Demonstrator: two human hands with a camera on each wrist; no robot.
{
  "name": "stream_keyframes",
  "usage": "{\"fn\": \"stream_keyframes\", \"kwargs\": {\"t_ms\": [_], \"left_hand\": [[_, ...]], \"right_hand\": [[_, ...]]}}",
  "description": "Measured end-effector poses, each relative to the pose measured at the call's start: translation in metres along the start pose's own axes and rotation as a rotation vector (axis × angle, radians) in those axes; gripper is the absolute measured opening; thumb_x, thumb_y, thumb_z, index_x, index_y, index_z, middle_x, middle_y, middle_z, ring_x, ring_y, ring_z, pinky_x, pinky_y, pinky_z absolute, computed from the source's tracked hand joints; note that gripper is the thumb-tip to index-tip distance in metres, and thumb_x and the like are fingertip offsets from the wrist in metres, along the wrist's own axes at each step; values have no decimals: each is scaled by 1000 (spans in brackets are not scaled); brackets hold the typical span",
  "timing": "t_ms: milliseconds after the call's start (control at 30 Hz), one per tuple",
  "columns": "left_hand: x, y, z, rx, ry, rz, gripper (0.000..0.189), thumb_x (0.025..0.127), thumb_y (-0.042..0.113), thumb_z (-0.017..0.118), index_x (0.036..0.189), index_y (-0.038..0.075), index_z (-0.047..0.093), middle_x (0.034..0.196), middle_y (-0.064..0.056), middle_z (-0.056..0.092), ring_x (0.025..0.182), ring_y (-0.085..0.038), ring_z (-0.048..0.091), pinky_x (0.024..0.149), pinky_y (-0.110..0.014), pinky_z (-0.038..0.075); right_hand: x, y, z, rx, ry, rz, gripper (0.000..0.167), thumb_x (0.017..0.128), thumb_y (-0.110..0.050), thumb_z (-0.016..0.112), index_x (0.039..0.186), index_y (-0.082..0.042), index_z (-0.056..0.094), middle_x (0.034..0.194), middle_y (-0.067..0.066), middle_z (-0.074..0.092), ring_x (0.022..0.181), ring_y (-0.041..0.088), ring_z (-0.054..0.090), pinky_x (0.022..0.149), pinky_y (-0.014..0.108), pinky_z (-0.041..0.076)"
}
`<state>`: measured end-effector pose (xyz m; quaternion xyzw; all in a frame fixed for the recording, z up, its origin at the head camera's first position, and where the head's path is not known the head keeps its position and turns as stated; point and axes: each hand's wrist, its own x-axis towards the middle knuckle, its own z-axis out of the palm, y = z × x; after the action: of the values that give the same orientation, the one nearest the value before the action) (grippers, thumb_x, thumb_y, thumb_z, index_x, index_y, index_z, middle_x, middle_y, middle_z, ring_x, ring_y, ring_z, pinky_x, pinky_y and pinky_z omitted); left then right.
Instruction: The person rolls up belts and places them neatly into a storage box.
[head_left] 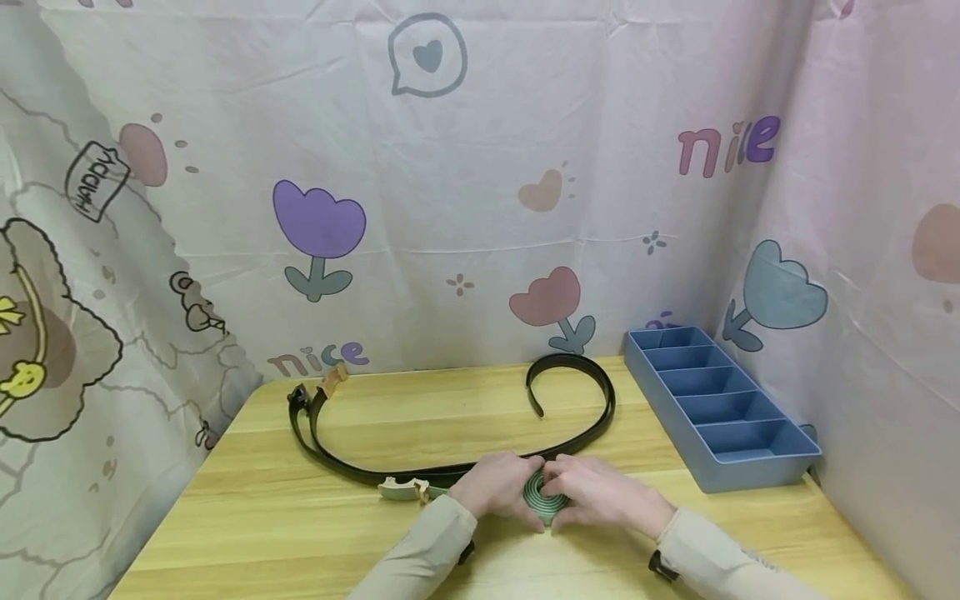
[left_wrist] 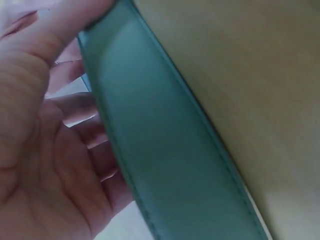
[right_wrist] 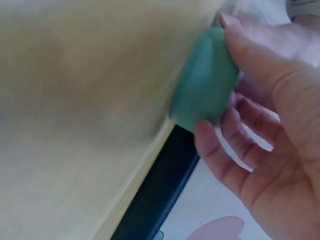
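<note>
A green belt (head_left: 542,502) is rolled into a coil at the front middle of the table, standing on its edge. Its unrolled strap (left_wrist: 160,125) runs left, ending in a gold-coloured buckle (head_left: 405,489). My left hand (head_left: 498,490) holds the coil's left side, thumb in front, fingers behind the strap in the left wrist view. From the other side my right hand (head_left: 603,496) grips the coil (right_wrist: 207,82) between thumb and fingers. Just behind both hands lies a black belt (head_left: 592,429), curving to the right, partly hidden by them.
A blue divided tray (head_left: 712,457) with several compartments stands at the table's right edge. Toward the back left lie the black belt's looped end and a dark buckle (head_left: 300,398), with a gold-coloured buckle (head_left: 332,379) beside it. A patterned curtain (head_left: 450,317) surrounds the wooden table (head_left: 247,508).
</note>
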<state>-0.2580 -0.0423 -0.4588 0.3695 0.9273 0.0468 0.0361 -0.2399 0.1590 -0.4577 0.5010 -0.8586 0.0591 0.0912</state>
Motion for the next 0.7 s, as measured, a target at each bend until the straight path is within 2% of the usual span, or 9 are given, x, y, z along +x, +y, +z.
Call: {"fn": "stream_keyframes", "kwargs": {"t_ms": [100,233,300,400,533,600,700], "left_hand": [[0,0,1,-7,1,19,63,62,62,83,105,26,55,72,14,56,60,0,50,56,-20,42],[0,-3,1,-67,-14,63,70,61,59,85,117,27,56,81,15,62,65,1,51,62,-19,45],[0,-3,1,-83,-17,73,71,61,57,86,118,28,56,85,15,63,68,2,52,65,-19,45],[0,-2,2,-78,-5,61,66,60,57,86,111,29,56,81,16,60,68,1,52,62,-18,44],[1,0,5,-56,29,41,61,60,61,83,101,28,53,71,16,52,61,-1,48,54,-19,39],[0,0,6,-57,35,38,62,60,64,81,100,27,53,70,15,51,59,-1,47,52,-20,39],[0,-1,5,-77,15,38,65,61,64,82,105,26,54,72,15,53,60,-1,47,54,-20,39]], "right_hand": [[-1,-1,-1,-21,-7,-14,24,74,-37,80,93,-22,74,96,-11,63,86,2,53,70,16,45],[-3,1,-6,11,-40,-36,25,75,-25,80,99,-21,77,103,-11,66,92,3,53,76,15,46],[-3,2,-7,19,-52,-39,27,75,-25,80,102,-22,76,105,-11,66,94,3,54,78,15,47],[-2,0,-4,6,-39,-18,29,76,-35,80,101,-21,75,102,-10,66,90,3,55,75,16,47],[-1,-4,4,-7,11,30,29,74,-46,79,89,-22,71,93,-11,62,79,0,53,66,16,44],[-2,-5,4,-3,13,29,26,75,-44,79,86,-22,70,92,-11,61,79,0,52,66,17,44],[-3,-2,1,1,-15,-3,22,75,-36,80,91,-21,74,97,-10,64,86,1,56,73,18,48]]}}
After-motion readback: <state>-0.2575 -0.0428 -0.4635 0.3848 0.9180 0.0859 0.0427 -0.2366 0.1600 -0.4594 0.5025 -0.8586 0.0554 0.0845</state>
